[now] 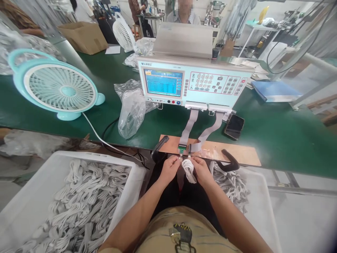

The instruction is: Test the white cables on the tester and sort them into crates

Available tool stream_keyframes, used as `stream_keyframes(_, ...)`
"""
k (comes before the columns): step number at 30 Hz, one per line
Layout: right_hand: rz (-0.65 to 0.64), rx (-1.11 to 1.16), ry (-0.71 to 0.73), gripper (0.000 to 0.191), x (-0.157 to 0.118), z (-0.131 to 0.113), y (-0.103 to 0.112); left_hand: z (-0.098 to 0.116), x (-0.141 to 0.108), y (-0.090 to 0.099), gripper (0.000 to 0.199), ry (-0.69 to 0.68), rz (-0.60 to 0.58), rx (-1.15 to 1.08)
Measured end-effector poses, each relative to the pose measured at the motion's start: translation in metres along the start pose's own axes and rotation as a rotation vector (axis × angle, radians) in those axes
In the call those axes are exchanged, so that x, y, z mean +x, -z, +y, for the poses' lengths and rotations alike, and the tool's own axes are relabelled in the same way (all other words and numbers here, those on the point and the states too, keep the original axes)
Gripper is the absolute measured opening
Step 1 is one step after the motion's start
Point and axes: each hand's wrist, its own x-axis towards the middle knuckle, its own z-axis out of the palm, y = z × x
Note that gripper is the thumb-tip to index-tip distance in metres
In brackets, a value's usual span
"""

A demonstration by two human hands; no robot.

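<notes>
A coiled white cable (188, 170) hangs between my two hands at the table's front edge. My left hand (170, 168) pinches one end of it, the plug meeting a small green circuit board (181, 150). With closed fingers, my right hand (201, 169) grips the other end beside a second connector (189, 149). Grey ribbon cables (190, 127) run from these connectors up to a white tester (163, 84) with a lit blue screen. Both connectors rest on a wooden board (223, 151). Whether the plugs are fully seated is too small to tell.
White bins with several coiled cables stand at left (55, 161) and right (268, 207). Black clamps (230, 161) hold the wooden board. A phone (234, 126), plastic bag (131, 112), turquoise fan (65, 88) and blue folder (276, 90) lie on the green table (276, 130). A person sits behind the tester.
</notes>
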Motion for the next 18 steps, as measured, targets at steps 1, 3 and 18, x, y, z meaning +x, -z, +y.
stream_keyframes(1, 0.004, -0.005, -0.003, 0.028, 0.000, 0.000, 0.000, -0.001, 0.001, 0.000, 0.031, -0.013, 0.015, 0.024)
stream_keyframes(3, 0.006, -0.004, -0.003, 0.028, 0.000, 0.001, 0.000, -0.002, 0.002, -0.001, 0.032, -0.028, 0.038, 0.063)
stream_keyframes(18, 0.006, 0.042, 0.009, 0.020, 0.002, -0.001, -0.002, -0.009, -0.003, -0.029, 0.034, 0.026, 0.209, -0.140)
